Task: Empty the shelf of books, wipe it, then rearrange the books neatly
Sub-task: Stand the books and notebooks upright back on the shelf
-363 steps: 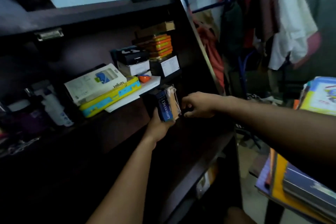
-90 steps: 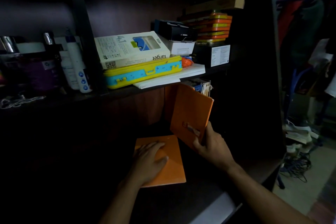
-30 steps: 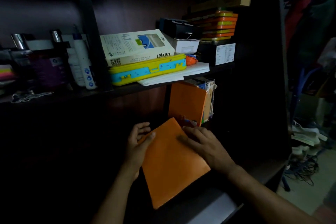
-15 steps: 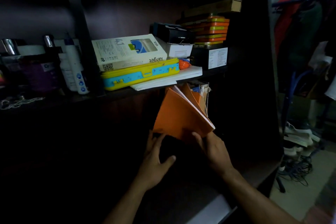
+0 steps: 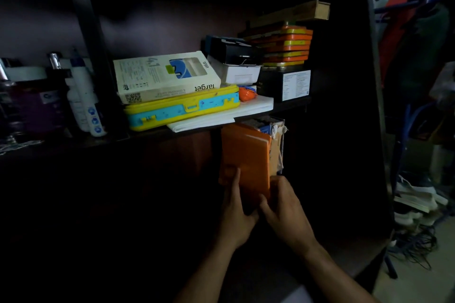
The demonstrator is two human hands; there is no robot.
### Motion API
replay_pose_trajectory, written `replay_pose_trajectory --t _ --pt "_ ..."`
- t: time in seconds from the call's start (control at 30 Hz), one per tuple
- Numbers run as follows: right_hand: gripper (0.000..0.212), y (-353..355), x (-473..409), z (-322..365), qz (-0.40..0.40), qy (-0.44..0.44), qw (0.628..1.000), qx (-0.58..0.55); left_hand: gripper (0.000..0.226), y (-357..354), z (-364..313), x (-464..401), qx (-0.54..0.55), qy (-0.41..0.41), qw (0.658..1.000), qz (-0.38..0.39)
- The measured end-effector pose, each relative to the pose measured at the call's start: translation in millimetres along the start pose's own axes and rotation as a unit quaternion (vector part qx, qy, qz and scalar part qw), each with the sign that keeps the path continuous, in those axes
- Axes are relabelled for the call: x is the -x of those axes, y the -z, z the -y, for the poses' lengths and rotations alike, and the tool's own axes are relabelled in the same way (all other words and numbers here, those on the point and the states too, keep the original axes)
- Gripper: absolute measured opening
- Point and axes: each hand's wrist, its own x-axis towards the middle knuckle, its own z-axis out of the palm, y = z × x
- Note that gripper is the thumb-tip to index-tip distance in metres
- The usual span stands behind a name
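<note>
On the dark lower shelf (image 5: 357, 253) an orange notebook (image 5: 246, 155) stands upright against other standing books, among them a blue dictionary (image 5: 267, 128) with a worn spine. My left hand (image 5: 236, 214) holds the notebook's left lower side, fingers up along its cover. My right hand (image 5: 285, 211) grips its lower right edge by the spine. Both hands meet under the notebook. The bottom of the books is hidden by my hands and the dark.
The upper shelf carries a white box (image 5: 165, 76), a yellow-blue case (image 5: 182, 108), white paper sheets (image 5: 221, 115), stacked orange tins (image 5: 285, 44) on a black box (image 5: 288, 83), and bottles (image 5: 83, 96) at left. Clothes and shoes (image 5: 413, 202) lie to the right.
The orange notebook went from lying tilted in my hands to standing upright against the other books. Both hands followed it up and to the right.
</note>
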Motion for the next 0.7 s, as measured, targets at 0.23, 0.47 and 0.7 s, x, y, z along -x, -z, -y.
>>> replay_pose_trajectory --t 0.23,0.47,0.7 --pt "0.056 -5.3 -4.9 -6.2 0.06 -0.055 0.996 0.027 0.096 -0.4 4.1 0.1 -0.025 -0.014 0.999 0.013" --pt "0.013 -6.3 -8.1 -3.9 0.121 -0.024 0.99 0.07 0.098 0.3 3.4 -3.6 -0.086 0.04 0.995 0.039" --pt "0.072 -9.6 -9.6 -1.8 0.106 -0.062 0.987 0.101 0.089 -1.1 -4.9 -23.5 -0.126 0.065 0.99 0.023"
